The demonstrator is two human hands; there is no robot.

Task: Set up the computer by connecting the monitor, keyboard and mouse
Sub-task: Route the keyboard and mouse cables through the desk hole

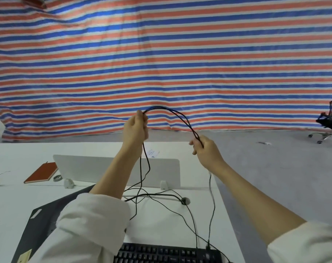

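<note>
Both hands up in the air over the white surface (161,224), stretching a thin black cable (172,112) between them. Left hand (135,130) at about 11 o'clock from the keyboard, grip curled tight round a bundle of a couple of strands. Right hand (206,149) near 1 o'clock and a bit lower, grip pinched shut on the same strands, which arc up and over between the two fists.

From the left fist, loose lengths dropping down to the surface and tangling in loops, some running toward a round grommet hole (185,201). One strand hanging from under the right wrist, going straight down to the back edge of the black keyboard (167,253) at 6 o'clock. Dark flat monitor panel (45,215) lying at 8 o'clock, mostly hidden under the rolled-up white left sleeve (89,224).

Further back: low white divider screen (97,168) at 11 o'clock, red-brown notebook (41,172) at 10 o'clock. Red, white and blue striped tarp (161,54) as backdrop, black office chair (330,120) at 2 o'clock on the grey floor.
</note>
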